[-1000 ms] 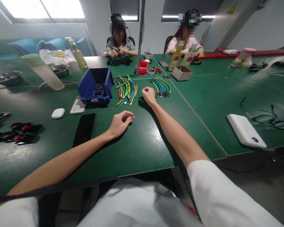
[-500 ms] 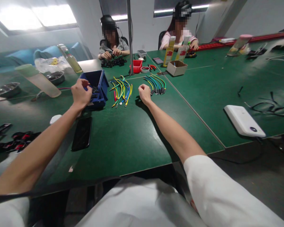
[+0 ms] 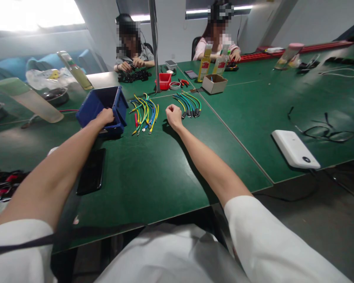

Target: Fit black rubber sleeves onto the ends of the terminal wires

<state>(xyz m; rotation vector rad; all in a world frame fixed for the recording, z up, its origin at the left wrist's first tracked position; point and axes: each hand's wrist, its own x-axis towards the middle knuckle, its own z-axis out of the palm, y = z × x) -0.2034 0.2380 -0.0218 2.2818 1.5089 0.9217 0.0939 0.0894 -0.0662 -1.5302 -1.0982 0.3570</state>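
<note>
My left hand [image 3: 105,116] reaches into the front of a blue plastic bin [image 3: 94,103] on the green table [image 3: 153,173]; its fingers dip behind the bin's front wall, so what they touch is hidden. My right hand [image 3: 174,116] rests on the table as a closed fist. It lies between two bundles of short wires: a yellow, green and blue pile [image 3: 143,113] to its left and a neat row with black ends [image 3: 189,104] just right of it.
A black phone [image 3: 91,175] lies near my left forearm. A white power bank [image 3: 295,148] and black cables [image 3: 324,131] sit at the right. Bottles, a cardboard box [image 3: 214,83], a red tray [image 3: 165,81] and a pole stand further back, where two people work.
My left hand has moved from the table centre up and left into the blue bin. My right fist has stayed by the wires. The view has shifted slightly.
</note>
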